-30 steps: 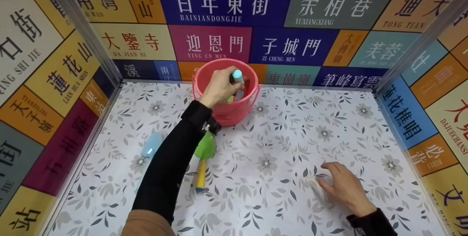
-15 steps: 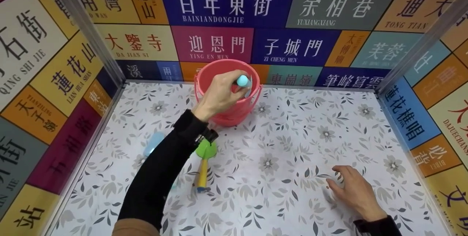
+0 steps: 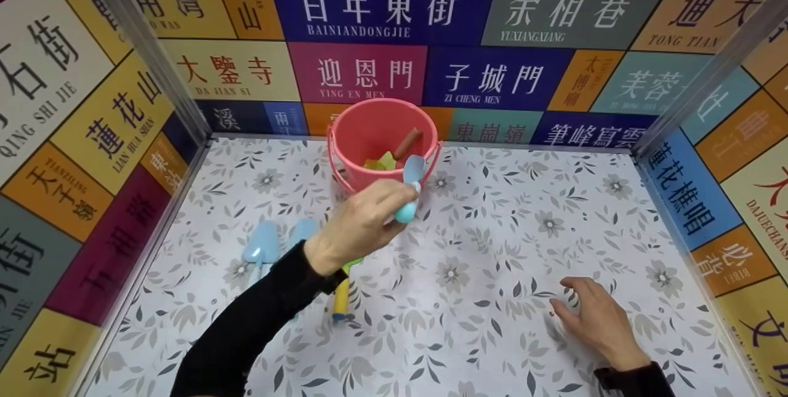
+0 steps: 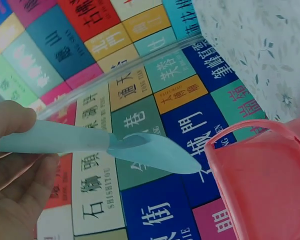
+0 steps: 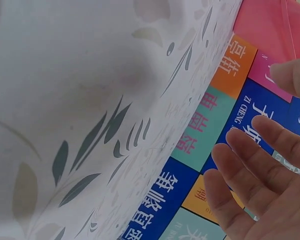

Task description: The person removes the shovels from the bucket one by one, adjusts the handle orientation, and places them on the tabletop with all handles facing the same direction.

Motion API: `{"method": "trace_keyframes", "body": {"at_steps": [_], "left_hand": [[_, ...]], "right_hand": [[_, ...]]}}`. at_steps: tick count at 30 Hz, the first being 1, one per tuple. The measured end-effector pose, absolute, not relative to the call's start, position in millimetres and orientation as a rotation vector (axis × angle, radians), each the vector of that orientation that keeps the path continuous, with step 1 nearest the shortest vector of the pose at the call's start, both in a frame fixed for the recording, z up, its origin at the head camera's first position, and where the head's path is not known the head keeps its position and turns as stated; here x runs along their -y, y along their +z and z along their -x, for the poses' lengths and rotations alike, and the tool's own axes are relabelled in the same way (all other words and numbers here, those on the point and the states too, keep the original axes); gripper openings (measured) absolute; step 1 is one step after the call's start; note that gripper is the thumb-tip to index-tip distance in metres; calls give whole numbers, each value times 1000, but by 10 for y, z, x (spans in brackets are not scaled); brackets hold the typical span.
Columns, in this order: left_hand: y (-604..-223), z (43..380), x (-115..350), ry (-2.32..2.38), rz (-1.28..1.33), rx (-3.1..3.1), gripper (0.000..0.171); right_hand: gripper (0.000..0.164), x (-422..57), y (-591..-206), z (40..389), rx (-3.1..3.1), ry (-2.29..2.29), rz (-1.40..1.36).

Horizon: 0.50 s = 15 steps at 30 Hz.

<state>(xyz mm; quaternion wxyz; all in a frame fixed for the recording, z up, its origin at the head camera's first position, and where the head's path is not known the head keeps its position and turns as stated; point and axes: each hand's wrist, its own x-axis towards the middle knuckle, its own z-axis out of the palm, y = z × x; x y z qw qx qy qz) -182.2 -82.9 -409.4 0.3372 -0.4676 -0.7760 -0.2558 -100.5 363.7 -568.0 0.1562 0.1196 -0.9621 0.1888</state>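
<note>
Pale-blue toy shovel [image 3: 414, 169] is held up in the left hand [image 3: 363, 218], its fingers curled round the handle and its blade pointing toward the coral-pink bucket [image 3: 360, 129], just in front of the rim. Inside the bucket lie a yellow-green piece [image 3: 385, 162] and a brown stick-like piece [image 3: 407, 143]. Under the left forearm, partly hidden, a green toy shovel with a yellow handle [image 3: 340, 298] lies on the counter [image 3: 492, 231], which has a grey leaf-and-flower pattern. Farther left lie two light-blue toy tools [image 3: 261, 243], side by side and partly covered by the black sleeve [image 3: 265, 304]. Well apart, the right hand [image 3: 597, 320] is over the counter, fingers loosely bent, thumb spread from them. Colourful panels [image 3: 381, 0] with Chinese lettering wall the counter in.
</note>
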Motion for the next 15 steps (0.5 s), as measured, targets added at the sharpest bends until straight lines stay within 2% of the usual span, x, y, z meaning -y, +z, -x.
{"method": "trace_keyframes", "body": {"at_steps": [9, 13, 15], "left_hand": [[-4568, 1462, 834, -349, 1206, 1920, 29], [-4824, 1331, 853, -247, 1190, 1913, 17], [-4953, 1282, 860, -178, 1181, 1896, 17]], "right_hand": [[38, -3608, -5682, 1030, 2753, 549, -336], [36, -3597, -5685, 1034, 2781, 574, -314], [36, -3588, -5684, 1038, 2786, 579, -313]]}}
